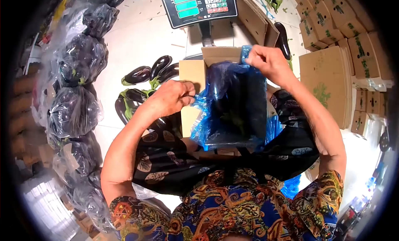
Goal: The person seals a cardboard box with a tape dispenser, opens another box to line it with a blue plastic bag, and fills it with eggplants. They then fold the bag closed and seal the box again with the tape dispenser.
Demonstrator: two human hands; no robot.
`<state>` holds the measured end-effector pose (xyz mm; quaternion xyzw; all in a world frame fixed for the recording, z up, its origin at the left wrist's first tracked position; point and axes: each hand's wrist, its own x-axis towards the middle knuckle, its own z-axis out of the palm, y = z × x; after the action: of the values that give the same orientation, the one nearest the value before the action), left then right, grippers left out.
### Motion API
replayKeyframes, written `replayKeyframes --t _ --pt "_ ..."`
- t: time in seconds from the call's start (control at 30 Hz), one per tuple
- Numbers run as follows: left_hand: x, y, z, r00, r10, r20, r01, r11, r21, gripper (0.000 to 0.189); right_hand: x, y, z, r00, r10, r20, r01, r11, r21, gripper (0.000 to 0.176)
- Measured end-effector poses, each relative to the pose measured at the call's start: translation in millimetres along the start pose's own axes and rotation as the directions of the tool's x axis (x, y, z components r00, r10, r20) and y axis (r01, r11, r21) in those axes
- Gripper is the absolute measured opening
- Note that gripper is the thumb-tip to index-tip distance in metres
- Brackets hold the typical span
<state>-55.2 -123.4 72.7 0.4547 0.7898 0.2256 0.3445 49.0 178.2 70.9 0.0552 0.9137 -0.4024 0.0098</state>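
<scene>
In front of me stands an open cardboard box (193,75) lined with a blue plastic bag (202,124). Dark eggplants (235,116) lie inside the bag, partly covered by its film. My left hand (172,97) pinches the bag's edge at the box's left side. At the far right corner, my right hand (268,62) is closed on another part of the bag's rim, raised above the box edge. Both hands hold the plastic apart from each other. Just left of the box, several loose eggplants (137,75) lie on the floor.
A digital scale display (199,7) rises behind the box. Plastic bags full of eggplants (75,110) line the left side. Stacked cartons (368,54) and flattened cardboard (324,87) stand at right. Another eggplant (282,41) lies beyond my right hand.
</scene>
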Motion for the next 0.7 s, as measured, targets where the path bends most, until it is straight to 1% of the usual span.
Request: replayKeyframes --t 0.03,0.07,0.1,0.13,0.17,0.2,0.23,0.27,0.3,0.33,0.37,0.4,0.47,0.5,0.53,0.6,0.63,0.67,0.7 --pt "0 2 -2 1.000 0.012 -0.013 -0.012 1.000 0.009 0.014 -5 9 -3 0.990 0.076 0.117 -0.097 0.977 0.188 0.027" --pt "1 2 -4 0.999 0.024 -0.027 -0.023 1.000 0.017 0.015 -8 14 -5 0.962 0.126 0.244 -0.209 0.912 0.354 0.030" --pt "1 -2 -2 0.996 0.062 -0.058 -0.062 0.998 -0.001 0.016 -13 5 -10 0.967 0.182 0.177 -0.232 0.919 0.320 0.040" --pt "0 -3 -2 0.997 0.051 -0.051 -0.051 0.999 0.001 0.016 -14 12 -8 0.986 0.167 -0.002 -0.165 0.971 0.173 0.043" --pt "0 -2 -3 0.998 0.043 -0.042 -0.043 0.999 0.004 0.016 -15 27 -2 0.976 0.120 -0.180 -0.121 0.993 0.010 0.046" --pt "2 -1 -4 0.999 0.038 -0.031 -0.038 0.999 0.010 0.016 -16 29 2 0.937 0.041 -0.346 -0.102 0.982 -0.159 0.050" --pt "4 -1 -4 1.000 0.001 0.026 -0.002 0.999 0.036 0.018 -18 28 4 0.947 0.217 -0.237 -0.222 0.975 0.007 0.055" --pt "5 -1 -3 0.999 0.046 0.012 -0.046 0.997 0.067 0.020 -20 28 -5 0.861 0.488 0.146 -0.492 0.870 -0.008 0.047" --pt "4 -1 -1 0.996 0.087 0.001 -0.086 0.991 0.098 0.022 -26 23 -1 0.929 0.358 0.096 -0.343 0.928 -0.144 0.040" --pt "2 -3 2 0.993 0.121 -0.008 -0.119 0.985 0.124 0.023 -32 16 6 0.974 0.212 0.075 -0.184 0.942 -0.280 0.037" --pt "1 -6 4 0.985 0.172 -0.021 -0.167 0.975 0.146 0.028 -37 9 8 0.996 0.079 0.040 -0.057 0.916 -0.396 0.039" --pt "-1 -5 4 0.989 0.149 -0.003 -0.147 0.979 0.138 0.029 -43 -16 -2 0.978 0.166 0.128 -0.096 0.898 -0.429 0.036" --pt "-4 -6 3 0.991 0.132 0.010 -0.132 0.987 0.096 0.031 -60 -37 1 0.965 0.025 0.261 0.093 0.899 -0.428 0.023" --pt "-4 -11 5 0.989 0.149 -0.002 -0.149 0.985 0.086 0.031 -63 -50 5 0.941 -0.120 0.316 0.186 0.964 -0.188 0.017" --pt "-3 -11 5 0.991 0.136 0.005 -0.136 0.986 0.093 0.029 -65 -53 11 0.952 -0.194 0.236 0.234 0.960 -0.156 0.022" --pt "-5 -4 -1 0.993 0.051 0.110 -0.065 0.989 0.130 0.024 -72 -59 23 0.940 -0.336 0.066 0.342 0.932 -0.118 0.045" --pt "-8 5 -3 0.983 -0.028 0.179 0.013 0.996 0.086 0.022 -73 -47 24 0.965 -0.259 -0.041 0.249 0.954 -0.165 0.048" --pt "-13 6 2 0.979 -0.007 0.204 -0.007 0.997 0.071 0.024 -76 -35 21 0.971 -0.185 -0.149 0.152 0.966 -0.209 0.051" --pt "-17 8 8 0.959 -0.016 0.281 0.006 0.999 0.036 0.028 -83 -28 19 0.985 -0.006 -0.171 -0.023 0.986 -0.166 0.056"
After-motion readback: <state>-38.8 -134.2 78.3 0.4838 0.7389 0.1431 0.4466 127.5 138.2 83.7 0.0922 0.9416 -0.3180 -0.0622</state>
